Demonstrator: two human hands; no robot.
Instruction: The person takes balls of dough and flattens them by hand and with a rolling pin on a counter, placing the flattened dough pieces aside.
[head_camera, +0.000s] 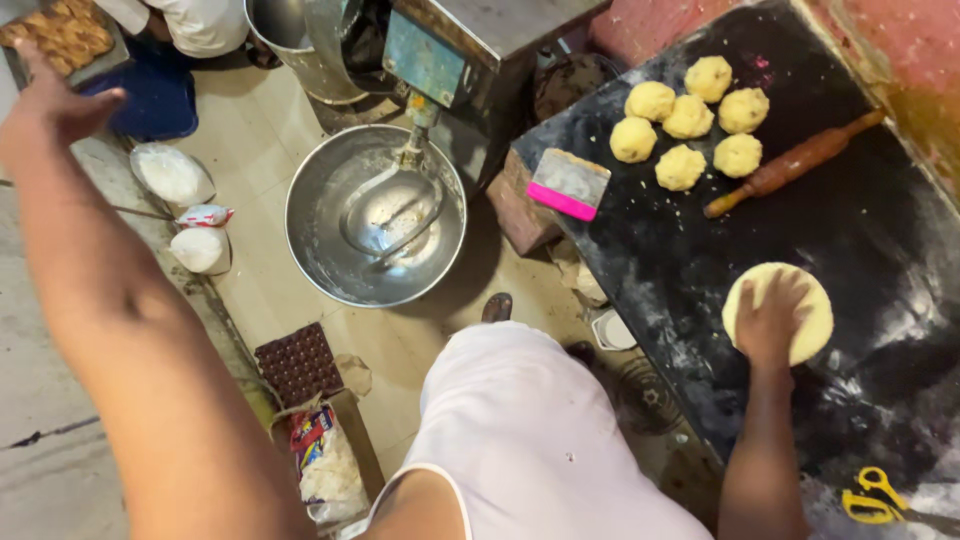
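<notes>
Head view: a flattened disc of dough (790, 300) lies on the dark floured worktop (860, 220), near-round, its slightly longer axis running from the worktop's near edge toward the wall. It sits just below the wooden rolling pin (795, 163), which slants up to the right, and well apart from the seven dough balls (690, 120) above the pin. The right hand (768, 322) presses flat on the disc, fingers spread, gripping nothing. The left hand (55, 100) is stretched out open and empty, near a tray of fried pieces (62, 35).
</notes>
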